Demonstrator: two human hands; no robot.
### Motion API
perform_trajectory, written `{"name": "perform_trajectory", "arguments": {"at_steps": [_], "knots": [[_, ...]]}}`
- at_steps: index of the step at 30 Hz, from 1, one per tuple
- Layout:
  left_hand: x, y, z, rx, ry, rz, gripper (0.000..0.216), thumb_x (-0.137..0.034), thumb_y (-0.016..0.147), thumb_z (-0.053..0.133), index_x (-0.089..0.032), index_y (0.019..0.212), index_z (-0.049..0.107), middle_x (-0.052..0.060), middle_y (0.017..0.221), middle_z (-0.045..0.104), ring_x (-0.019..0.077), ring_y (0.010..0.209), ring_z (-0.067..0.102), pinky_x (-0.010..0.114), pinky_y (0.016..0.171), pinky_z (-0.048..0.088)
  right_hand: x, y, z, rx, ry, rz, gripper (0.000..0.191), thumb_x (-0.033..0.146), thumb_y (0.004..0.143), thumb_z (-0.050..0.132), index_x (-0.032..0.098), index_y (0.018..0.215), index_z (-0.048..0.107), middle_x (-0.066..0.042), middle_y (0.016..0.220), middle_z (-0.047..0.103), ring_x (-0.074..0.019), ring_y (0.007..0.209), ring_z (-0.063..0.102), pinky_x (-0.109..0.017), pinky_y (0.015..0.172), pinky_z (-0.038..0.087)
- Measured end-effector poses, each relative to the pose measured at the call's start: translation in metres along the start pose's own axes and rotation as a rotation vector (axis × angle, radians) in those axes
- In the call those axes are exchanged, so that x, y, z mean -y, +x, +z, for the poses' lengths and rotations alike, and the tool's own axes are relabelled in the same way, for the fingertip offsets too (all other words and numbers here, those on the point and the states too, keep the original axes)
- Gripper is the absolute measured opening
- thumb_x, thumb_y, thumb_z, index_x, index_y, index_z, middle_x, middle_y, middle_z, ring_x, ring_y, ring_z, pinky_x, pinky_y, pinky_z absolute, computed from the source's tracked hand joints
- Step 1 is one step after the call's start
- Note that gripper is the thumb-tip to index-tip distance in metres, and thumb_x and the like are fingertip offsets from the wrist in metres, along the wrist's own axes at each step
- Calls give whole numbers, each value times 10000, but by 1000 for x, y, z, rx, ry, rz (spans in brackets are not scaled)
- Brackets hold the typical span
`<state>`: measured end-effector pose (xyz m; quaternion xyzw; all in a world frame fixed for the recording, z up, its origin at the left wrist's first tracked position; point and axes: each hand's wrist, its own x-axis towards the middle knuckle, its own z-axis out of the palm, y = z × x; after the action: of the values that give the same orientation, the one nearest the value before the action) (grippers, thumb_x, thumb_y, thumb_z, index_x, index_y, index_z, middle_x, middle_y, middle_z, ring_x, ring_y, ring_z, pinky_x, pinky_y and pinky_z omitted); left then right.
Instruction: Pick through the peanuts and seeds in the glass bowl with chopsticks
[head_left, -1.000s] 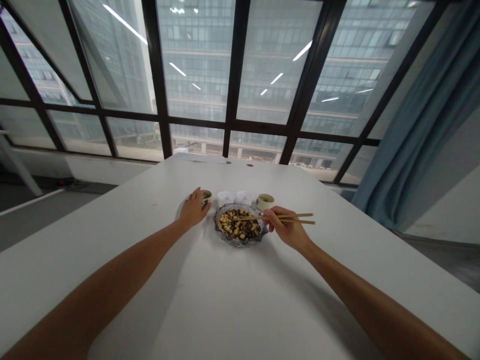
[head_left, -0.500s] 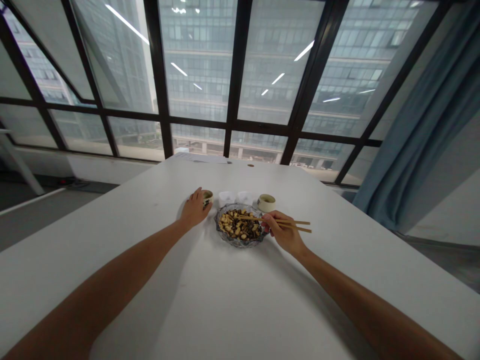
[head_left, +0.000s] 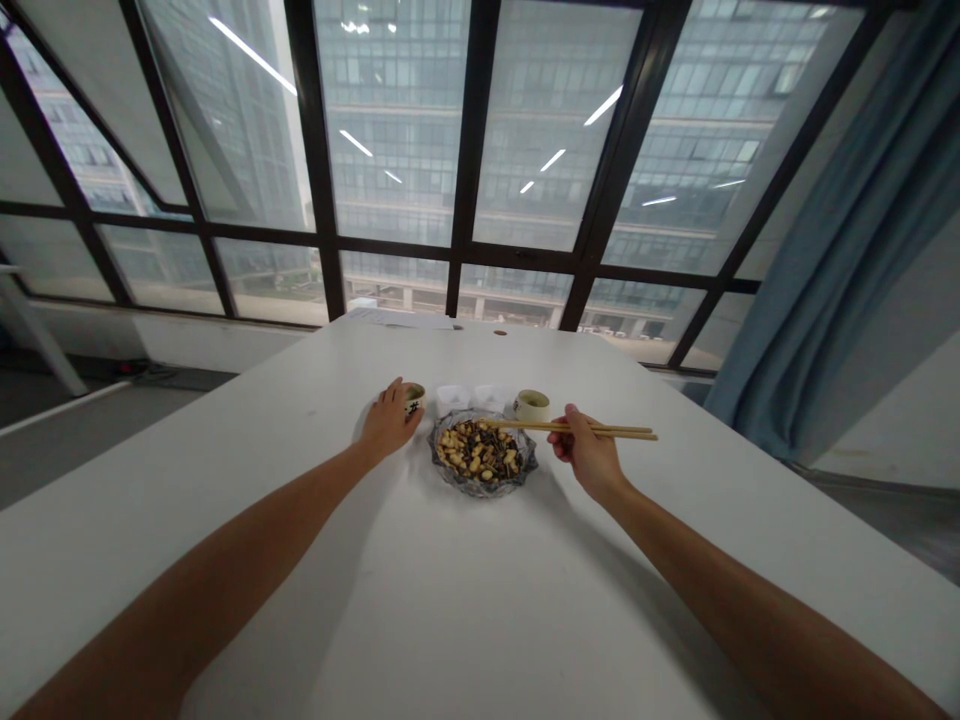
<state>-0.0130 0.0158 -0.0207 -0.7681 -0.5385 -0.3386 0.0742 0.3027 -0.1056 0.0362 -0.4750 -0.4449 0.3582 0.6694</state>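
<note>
Head view: my right hand (head_left: 587,455) pinches chopsticks (head_left: 577,429), tips over the glass bowl (head_left: 481,457) of nuts on the table (head_left: 465,600); my left hand (head_left: 387,423) curls around a small cup (head_left: 413,398) beside it.

White table (head_left: 480,620) carries a glass bowl (head_left: 481,489) of nuts; just behind it, in a row: small cup (head_left: 414,397), two white dishes (head_left: 452,396), cream cup (head_left: 532,405); papers (head_left: 397,316) lie at the far edge
</note>
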Motion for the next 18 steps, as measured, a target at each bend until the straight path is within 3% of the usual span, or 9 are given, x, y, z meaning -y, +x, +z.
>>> {"name": "perform_trajectory", "arguments": {"at_steps": [12,15,18], "knots": [[4,0,6,-30,-14,14,494,-379,933,550,-170,1372,461,200,1514,475,339,1343,521,510,1097,457,-6,11,-9,-105,78,76,509,663,682,761,187,687,578,-5,475,597,-94,340,456,-203,308,297],[4,0,6,-23,-28,8,494,-371,931,558,-182,1377,459,196,1524,465,343,1348,518,525,1102,452,-3,9,-8,-102,20,-5,533,708,729,707,191,683,584,-12,478,595,-105,338,458,-219,310,300],[5,1,5,-14,-59,-16,535,-371,922,574,-164,1397,440,206,1536,446,342,1384,487,507,1116,444,1,2,-10,-63,-162,-217,553,719,830,611,185,689,625,-32,504,618,-123,369,501,-238,342,346]]}}
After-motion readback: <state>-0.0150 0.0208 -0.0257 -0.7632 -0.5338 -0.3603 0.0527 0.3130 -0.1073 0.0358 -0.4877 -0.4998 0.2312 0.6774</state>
